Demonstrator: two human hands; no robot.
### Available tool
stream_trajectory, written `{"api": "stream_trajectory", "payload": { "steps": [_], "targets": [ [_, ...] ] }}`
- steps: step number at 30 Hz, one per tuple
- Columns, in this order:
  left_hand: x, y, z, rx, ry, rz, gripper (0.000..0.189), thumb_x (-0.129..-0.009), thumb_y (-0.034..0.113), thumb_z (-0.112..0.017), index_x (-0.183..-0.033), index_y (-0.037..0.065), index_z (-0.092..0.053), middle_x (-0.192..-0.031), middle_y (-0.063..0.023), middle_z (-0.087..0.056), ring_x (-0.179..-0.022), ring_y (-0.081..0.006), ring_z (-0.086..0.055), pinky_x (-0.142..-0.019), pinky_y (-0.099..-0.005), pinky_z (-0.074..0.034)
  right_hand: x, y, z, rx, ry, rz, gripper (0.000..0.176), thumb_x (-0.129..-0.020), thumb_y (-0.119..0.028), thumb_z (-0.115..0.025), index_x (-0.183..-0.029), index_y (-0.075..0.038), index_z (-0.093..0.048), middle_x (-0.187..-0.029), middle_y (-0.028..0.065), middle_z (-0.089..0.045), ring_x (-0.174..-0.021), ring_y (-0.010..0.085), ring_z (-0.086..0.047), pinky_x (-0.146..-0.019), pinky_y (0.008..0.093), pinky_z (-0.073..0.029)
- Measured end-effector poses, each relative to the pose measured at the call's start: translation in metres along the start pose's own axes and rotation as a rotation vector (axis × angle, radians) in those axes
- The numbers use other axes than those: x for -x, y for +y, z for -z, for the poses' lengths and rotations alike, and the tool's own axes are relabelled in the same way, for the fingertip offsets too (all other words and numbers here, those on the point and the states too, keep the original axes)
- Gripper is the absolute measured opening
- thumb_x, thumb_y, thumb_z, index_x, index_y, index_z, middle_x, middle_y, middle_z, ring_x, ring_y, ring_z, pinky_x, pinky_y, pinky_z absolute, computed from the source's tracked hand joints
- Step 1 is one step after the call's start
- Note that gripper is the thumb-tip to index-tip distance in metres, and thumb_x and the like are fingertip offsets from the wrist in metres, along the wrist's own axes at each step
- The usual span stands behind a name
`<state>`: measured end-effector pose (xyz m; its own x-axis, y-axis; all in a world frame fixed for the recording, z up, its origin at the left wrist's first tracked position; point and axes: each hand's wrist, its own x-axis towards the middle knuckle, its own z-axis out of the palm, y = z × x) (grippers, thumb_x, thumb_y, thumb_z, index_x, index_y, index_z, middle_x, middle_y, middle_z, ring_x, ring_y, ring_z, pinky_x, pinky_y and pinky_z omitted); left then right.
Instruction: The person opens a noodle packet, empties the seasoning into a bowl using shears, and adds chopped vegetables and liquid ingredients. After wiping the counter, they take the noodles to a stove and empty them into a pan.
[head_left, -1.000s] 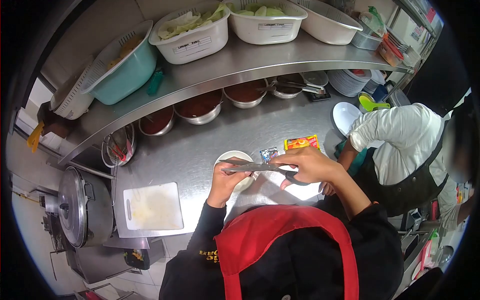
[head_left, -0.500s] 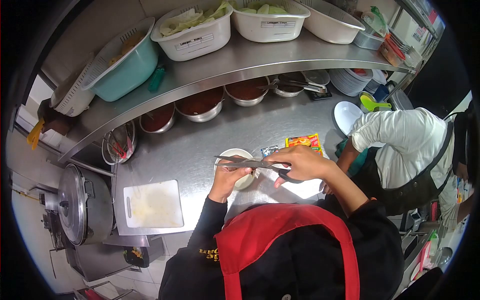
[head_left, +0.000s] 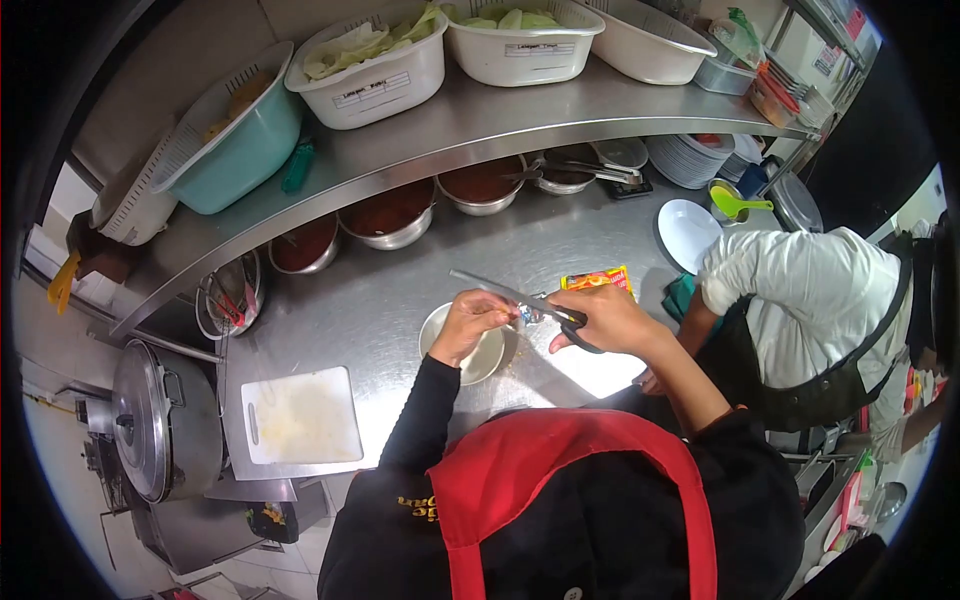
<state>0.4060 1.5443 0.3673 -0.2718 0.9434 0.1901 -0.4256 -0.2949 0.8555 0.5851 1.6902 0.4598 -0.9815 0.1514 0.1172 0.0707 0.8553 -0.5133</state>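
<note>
My right hand is closed on a pair of scissors with black handles; the blades point left and look nearly closed. Below the blades is a small silver-blue sachet. My left hand has its fingertips pinched at the sachet's left edge, over the far rim of a white bowl. The bowl stands on the steel table, its inside partly hidden by my left hand and wrist. Behind my right hand lies a yellow-and-red packet, partly covered.
A white cutting board lies left, beside a large lidded pot. Metal bowls of red sauce line the back under a shelf bearing plastic baskets. A co-worker in a white shirt stands close on the right, near a white plate.
My left hand has moved from over the bowl, up and right to the small sachet. The scissors now tilt, tips farther from me. The view has shifted slightly.
</note>
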Motion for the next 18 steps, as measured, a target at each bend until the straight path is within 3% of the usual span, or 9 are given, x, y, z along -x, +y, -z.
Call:
{"api": "stream_trajectory", "payload": {
  "steps": [1,4,5,8,9,11,14,18],
  "targets": [
    [0.002,0.002,0.006,-0.037,-0.035,-0.078,0.007,-0.076,0.006,-0.065,-0.082,0.001,-0.062,-0.085,-0.0080,-0.064,-0.081,-0.0131,-0.058,-0.075,-0.0254,-0.045,-0.001,0.004,-0.005,-0.010,0.020,-0.016,0.052,-0.064,-0.049,-0.069,-0.097,-0.011,-0.058,-0.068,0.0123,-0.060,-0.066,0.0328,-0.059,-0.059,0.0398,-0.045],
    [0.024,0.010,0.030,-0.223,0.059,0.131,0.007,-0.077,0.006,-0.064,-0.082,0.002,-0.063,-0.085,-0.0073,-0.064,-0.079,-0.0112,-0.058,-0.074,-0.0242,-0.045,0.007,0.022,-0.020,-0.027,0.037,-0.223,0.055,-0.063,-0.052,-0.068,-0.096,-0.010,-0.058,-0.068,0.0119,-0.060,-0.065,0.0323,-0.060,-0.059,0.0397,-0.045],
    [0.030,0.012,0.035,-0.330,0.088,0.185,0.008,-0.077,0.007,-0.064,-0.083,0.001,-0.063,-0.082,-0.0054,-0.065,-0.074,-0.0096,-0.059,-0.069,-0.0226,-0.046,0.012,0.028,-0.030,0.098,0.038,-0.306,0.042,-0.068,-0.042,-0.069,-0.094,-0.010,-0.059,-0.067,0.0126,-0.060,-0.066,0.0314,-0.061,-0.058,0.0398,-0.047],
    [0.044,0.000,0.057,-0.557,0.196,0.448,0.008,-0.078,0.007,-0.063,-0.083,0.001,-0.062,-0.080,-0.0066,-0.065,-0.073,-0.0092,-0.059,-0.066,-0.0223,-0.047,0.021,0.059,-0.072,0.377,-0.105,-0.583,0.032,-0.071,-0.027,-0.066,-0.094,-0.008,-0.057,-0.070,0.0135,-0.061,-0.068,0.0298,-0.062,-0.058,0.0395,-0.049],
    [0.046,-0.006,0.064,-0.743,0.199,0.482,0.013,-0.076,0.010,-0.064,-0.084,0.000,-0.062,-0.077,-0.0060,-0.065,-0.067,-0.0086,-0.059,-0.059,-0.0224,-0.048,0.023,0.068,-0.086,0.417,-0.094,-0.603,0.036,-0.069,-0.027,-0.068,-0.095,-0.006,-0.055,-0.070,0.0139,-0.062,-0.068,0.0296,-0.062,-0.058,0.0395,-0.049],
    [0.047,-0.007,0.066,-0.916,0.178,0.568,0.016,-0.074,0.010,-0.064,-0.085,-0.002,-0.061,-0.076,-0.0072,-0.064,-0.064,-0.0101,-0.060,-0.057,-0.0234,-0.048,0.025,0.085,-0.112,0.491,-0.067,-0.640,0.044,-0.065,-0.026,-0.070,-0.097,-0.004,-0.052,-0.070,0.0149,-0.062,-0.066,0.0291,-0.063,-0.058,0.0394,-0.050],
    [0.040,-0.007,0.073,-1.109,0.063,0.707,0.020,-0.071,0.010,-0.063,-0.086,-0.004,-0.060,-0.076,-0.0094,-0.063,-0.061,-0.0131,-0.061,-0.055,-0.0256,-0.049,0.028,0.107,-0.150,0.580,0.044,-0.574,0.042,-0.066,-0.017,-0.064,-0.100,0.000,-0.047,-0.073,0.0170,-0.062,-0.066,0.0301,-0.063,-0.058,0.0382,-0.052],
    [0.033,-0.015,0.085,-1.315,-0.128,0.760,0.022,-0.069,0.008,-0.060,-0.088,-0.003,-0.060,-0.076,-0.0124,-0.062,-0.061,-0.0180,-0.062,-0.056,-0.0278,-0.050,0.029,0.109,-0.168,0.558,-0.065,-0.527,0.048,-0.068,-0.015,-0.062,-0.109,0.002,-0.044,-0.075,0.0180,-0.062,-0.067,0.0296,-0.063,-0.057,0.0377,-0.052]
  ]
}}
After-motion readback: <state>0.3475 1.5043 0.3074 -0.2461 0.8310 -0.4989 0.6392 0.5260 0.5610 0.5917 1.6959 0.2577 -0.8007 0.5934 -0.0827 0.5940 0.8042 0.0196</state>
